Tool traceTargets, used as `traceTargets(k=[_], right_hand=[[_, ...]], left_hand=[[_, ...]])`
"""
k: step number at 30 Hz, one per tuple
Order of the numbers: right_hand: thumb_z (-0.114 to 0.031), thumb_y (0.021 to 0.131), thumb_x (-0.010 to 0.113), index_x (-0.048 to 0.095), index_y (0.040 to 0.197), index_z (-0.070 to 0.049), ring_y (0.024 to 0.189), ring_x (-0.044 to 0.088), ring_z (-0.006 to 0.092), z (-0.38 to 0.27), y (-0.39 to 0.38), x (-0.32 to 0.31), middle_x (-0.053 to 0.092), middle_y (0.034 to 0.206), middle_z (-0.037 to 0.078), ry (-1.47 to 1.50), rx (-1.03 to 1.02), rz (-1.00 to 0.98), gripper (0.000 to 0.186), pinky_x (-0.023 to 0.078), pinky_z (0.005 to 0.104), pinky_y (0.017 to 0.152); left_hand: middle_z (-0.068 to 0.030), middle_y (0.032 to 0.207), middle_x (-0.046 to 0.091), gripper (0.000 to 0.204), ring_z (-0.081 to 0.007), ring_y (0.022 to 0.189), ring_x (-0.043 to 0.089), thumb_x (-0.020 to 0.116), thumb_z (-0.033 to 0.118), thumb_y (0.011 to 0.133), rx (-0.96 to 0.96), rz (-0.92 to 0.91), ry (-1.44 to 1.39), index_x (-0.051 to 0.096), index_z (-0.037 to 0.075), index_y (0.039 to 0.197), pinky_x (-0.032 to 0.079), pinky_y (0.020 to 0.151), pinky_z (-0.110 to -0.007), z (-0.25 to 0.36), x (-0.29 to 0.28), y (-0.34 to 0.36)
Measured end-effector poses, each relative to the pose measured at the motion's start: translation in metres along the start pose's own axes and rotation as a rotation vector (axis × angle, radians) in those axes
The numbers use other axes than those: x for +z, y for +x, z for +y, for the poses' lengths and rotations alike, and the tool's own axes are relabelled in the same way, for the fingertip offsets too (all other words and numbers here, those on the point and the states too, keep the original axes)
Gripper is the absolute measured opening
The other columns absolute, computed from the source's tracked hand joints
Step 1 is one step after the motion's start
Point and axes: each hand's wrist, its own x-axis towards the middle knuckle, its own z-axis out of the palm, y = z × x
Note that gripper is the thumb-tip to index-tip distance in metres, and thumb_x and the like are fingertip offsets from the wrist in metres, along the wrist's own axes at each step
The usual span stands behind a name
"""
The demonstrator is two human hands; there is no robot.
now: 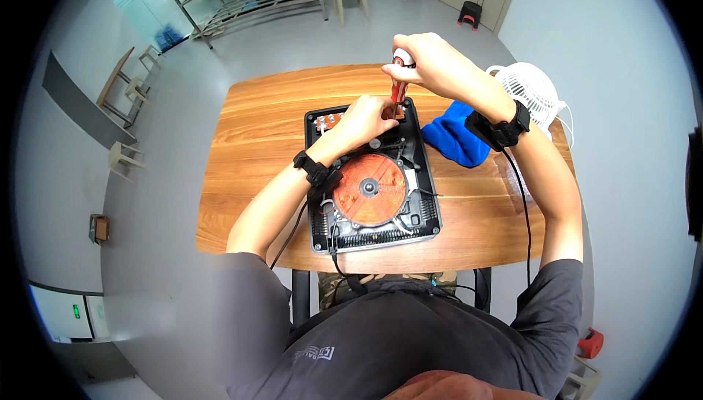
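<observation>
An opened induction cooker [430,209] lies on the wooden table in front of me, its round copper coil [351,198] and inner parts exposed. My right hand [414,63] is closed around the red and white handle of a screwdriver [399,91], held upright over the cooker's far right part. Its thin shaft points down to the board there. Beside the shaft's lower end, my left hand [364,119] has its fingers pinched together; what lies between them is hidden. An orange circuit board [323,123] shows at the cooker's far left, partly behind that hand.
A blue cloth [458,136] lies right of the cooker, beneath my right forearm. Behind that arm stands a white fan [529,92]. Black cables run from both wrist straps. Beyond the table [249,136] are a metal rack [253,8] and several stools.
</observation>
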Motion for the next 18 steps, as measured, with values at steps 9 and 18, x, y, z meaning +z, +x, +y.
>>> traceTargets(k=[9, 18], right_hand=[[-0.03, 0.089, 0.071, 0.061, 0.092, 0.004, 0.073, 0.067, 0.0376, 0.06, -0.004, 0.005, 0.067, 0.078, 0.022, 0.023, 0.097, -0.013, 0.036, 0.053, 0.0411, 0.067], [-0.031, 0.09, 0.07, 0.061, 0.091, 0.004, 0.072, 0.068, 0.036, 0.076, -0.002, 0.02, 0.068, 0.078, 0.021, 0.083, 0.073, -0.027, 0.036, 0.053, 0.0414, 0.068]], left_hand=[[-0.0164, 0.106, 0.067, 0.036, -0.032, 0.098, 0.068, 0.081, 0.014, 0.078, 0.132, 0.047, 0.211, 0.07, 0.002, 0.11, 0.055, 0.086, -0.041, -0.055, 0.006, 0.031], [-0.0126, 0.112, 0.067, 0.03, -0.0346, 0.108, 0.064, 0.078, 0.015, 0.082, -0.03, -0.084, 0.215, 0.072, 0.003, 0.109, 0.051, 0.094, -0.044, -0.064, 0.019, 0.034]])
